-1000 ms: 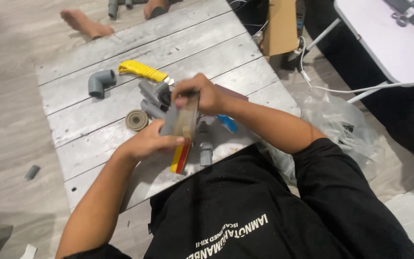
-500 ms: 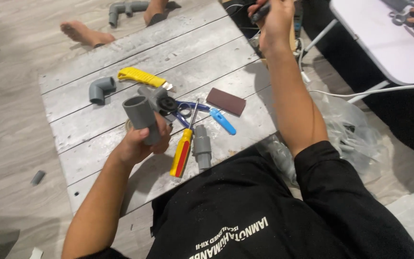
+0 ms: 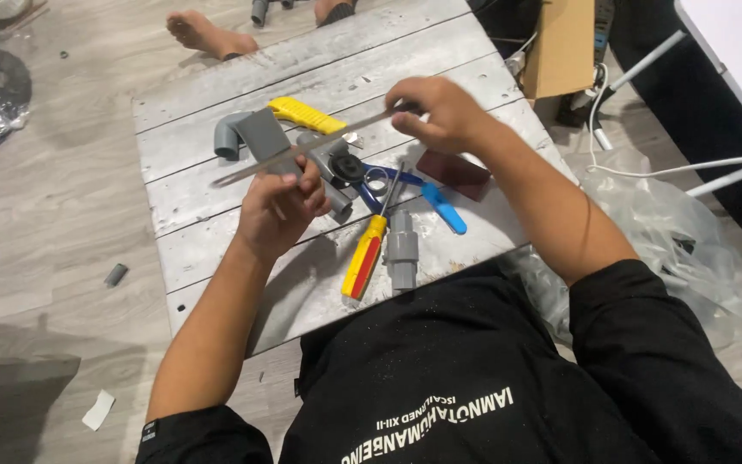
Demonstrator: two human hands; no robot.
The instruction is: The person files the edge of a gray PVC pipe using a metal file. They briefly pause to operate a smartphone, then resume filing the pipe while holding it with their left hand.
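Observation:
My left hand point(image 3: 281, 206) grips a short grey pipe piece point(image 3: 261, 137) and holds it tilted above the grey plank board point(image 3: 199, 249). With its fingertips, my right hand point(image 3: 440, 112) holds one end of a long thin metal file point(image 3: 302, 148). The file slants down to the left and lies across the pipe piece, just above my left fingers. Under my hands lie a grey fitting with a black round part point(image 3: 347, 167), a yellow-and-red screwdriver point(image 3: 366, 255), a grey coupling point(image 3: 401, 251), a blue-handled tool point(image 3: 440, 208) and a dark red block point(image 3: 453, 172).
A grey elbow pipe point(image 3: 227, 136) and a yellow-handled tool point(image 3: 306, 114) lie at the board's far side. Another person's bare foot point(image 3: 203, 34) rests beyond it. A cardboard box point(image 3: 564, 43), white cables, a clear plastic bag point(image 3: 672, 232) and a white table point(image 3: 732, 43) stand to the right.
My right hand has come back from the box at the far right, holding the file, and laid it across the pipe piece. My left hand has raised the pipe piece.

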